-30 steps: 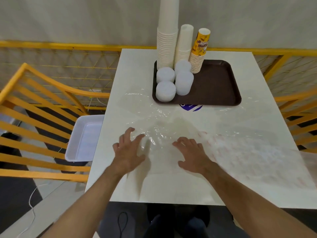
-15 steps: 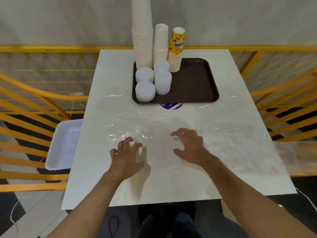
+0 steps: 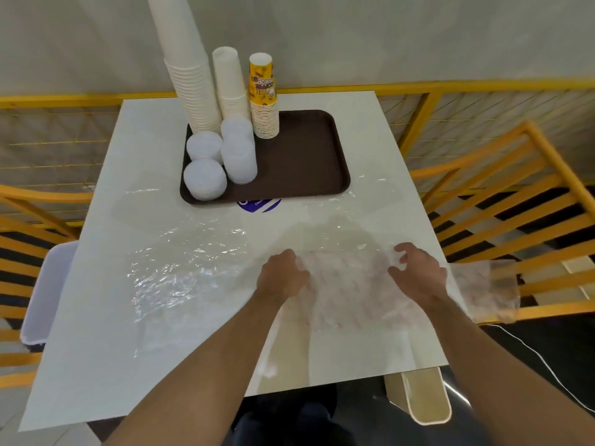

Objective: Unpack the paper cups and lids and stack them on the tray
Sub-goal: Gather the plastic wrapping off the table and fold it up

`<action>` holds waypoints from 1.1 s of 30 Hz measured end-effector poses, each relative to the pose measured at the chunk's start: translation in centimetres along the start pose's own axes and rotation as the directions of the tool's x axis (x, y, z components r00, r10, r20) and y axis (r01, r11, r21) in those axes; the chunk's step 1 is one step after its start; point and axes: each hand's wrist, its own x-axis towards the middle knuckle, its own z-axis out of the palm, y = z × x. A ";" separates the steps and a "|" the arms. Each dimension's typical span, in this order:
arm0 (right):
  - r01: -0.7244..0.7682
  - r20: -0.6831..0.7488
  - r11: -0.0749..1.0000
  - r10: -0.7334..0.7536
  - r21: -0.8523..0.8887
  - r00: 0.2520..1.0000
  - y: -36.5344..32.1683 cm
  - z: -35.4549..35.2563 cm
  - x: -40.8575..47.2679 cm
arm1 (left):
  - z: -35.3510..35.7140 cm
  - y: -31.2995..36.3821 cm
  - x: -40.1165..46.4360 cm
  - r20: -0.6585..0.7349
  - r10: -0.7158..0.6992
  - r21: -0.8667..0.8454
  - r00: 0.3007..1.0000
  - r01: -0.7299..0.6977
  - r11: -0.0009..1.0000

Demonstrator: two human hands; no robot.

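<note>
Both hands (image 3: 351, 278) now rightward, on wrapper (image 3: 347, 294).

Clear plastic wrap (image 3: 193, 272) crinkly, glossy; surface (image 3: 135, 149) smooth white, semi-gloss; tray (image 3: 306, 156) matt brown plastic; cups (image 3: 193, 85) matt paper.

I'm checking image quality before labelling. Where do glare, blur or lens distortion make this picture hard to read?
Head view: glare glints off the crumpled clear plastic wrap; the printed plastic bag under both hands looks smeared; wide-angle bending curves the yellow railing and tilts the tallest cup stack; the tray stays sharp.
</note>
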 end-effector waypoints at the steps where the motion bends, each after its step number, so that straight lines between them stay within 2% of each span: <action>1: 0.006 -0.014 1.000 -0.006 0.017 1.000 0.2 -0.2 0.2 | 0.2 0.2 0.2 -0.020 -0.004 0.001 1.000 0.004 1.000; 6: 0.091 -0.050 0.994 -0.088 0.059 0.995 1.4 -1.0 1.0 | 0.3 0.4 0.5 -0.123 0.025 -0.061 0.992 -0.033 0.998; 10: 0.152 -0.068 0.977 -0.143 0.151 0.987 2.0 -2.2 1.5 | -0.7 0.6 0.0 -0.133 0.057 -0.286 0.989 -0.093 0.954; 12: 0.168 -0.062 0.956 -0.157 0.241 0.986 2.0 -3.0 1.8 | -1.4 0.6 -0.5 -0.069 0.039 -0.500 0.997 -0.069 0.863; 14: 0.149 -0.039 0.901 -0.146 0.408 0.989 1.8 -3.8 2.0 | -2.4 0.5 -1.1 -0.026 0.052 -0.668 0.998 -0.056 0.742; 16: 0.099 0.010 0.773 -0.135 0.627 0.991 1.0 -5.0 1.8 | -3.6 0.5 -1.8 -0.050 0.063 -0.736 0.997 -0.079 0.672; 18: 0.085 0.025 0.662 -0.156 0.745 0.987 0.1 -6.1 1.5 | -4.7 0.5 -2.4 -0.074 0.057 -0.791 0.996 -0.094 0.605; 20: 0.096 0.025 0.637 -0.177 0.765 0.984 -0.8 -7.0 1.2 | -5.7 0.6 -2.8 -0.088 0.038 -0.817 0.995 -0.094 0.569; 24: 0.118 0.025 0.612 -0.220 0.782 0.975 -2.7 -8.3 0.6 | -7.4 0.8 -3.4 -0.107 0.019 -0.823 0.994 -0.099 0.560; 28: 0.107 0.044 0.551 -0.254 0.828 0.966 -5.2 -9.6 -0.2 | -9.2 0.4 -4.6 -0.130 0.050 -0.878 0.990 -0.138 0.458; 31: 0.155 -0.006 0.502 -0.286 0.851 0.958 -7.2 -10.3 -0.6 | -10.2 -0.5 -5.4 -0.156 0.123 -0.844 0.980 -0.197 0.498; 33: 0.198 -0.034 0.472 -0.334 0.859 0.942 -8.6 -10.8 -0.9 | -11.2 -1.6 -5.6 -0.151 0.140 -0.789 0.979 -0.204 0.580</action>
